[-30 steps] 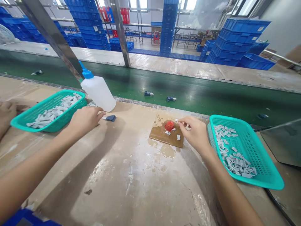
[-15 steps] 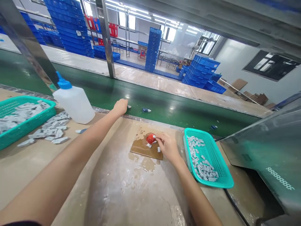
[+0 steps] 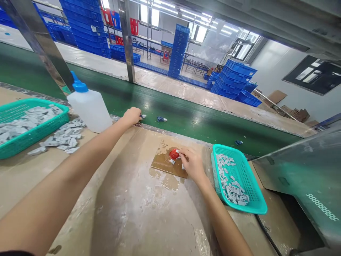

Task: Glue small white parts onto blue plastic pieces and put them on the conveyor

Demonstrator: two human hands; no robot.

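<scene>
"While the left arm stretches far forward, can you tell me what the left hand point(image 3: 132, 115) is doing?"

"It is at the near edge of the green belt point(image 3: 202, 122), with the fingers curled. A dark blue piece with a pale tip point(image 3: 144, 116) lies just at the fingers, but I cannot tell if they pinch it."

"And the right hand point(image 3: 193, 165)?"

"This one is pinching a small white piece point(image 3: 177, 152) between thumb and finger. The piece is at the side of the red lump point(image 3: 174, 154), which sits on the brown board point(image 3: 165, 165). If they touch, I cannot tell."

"How much room has this hand?"

"On its right side, rather little: the right basket point(image 3: 262, 209) has its rim near the forearm. Towards the person, the table point(image 3: 144, 217) goes on widely between both forearms, with wet marks close to the board's near edge."

"What is about the left arm?"

"Just beyond the forearm stands the white bottle point(image 3: 90, 110), near the belt's edge. Loose grey-white parts point(image 3: 64, 137) lie between it and the left basket point(image 3: 42, 133)."
</scene>
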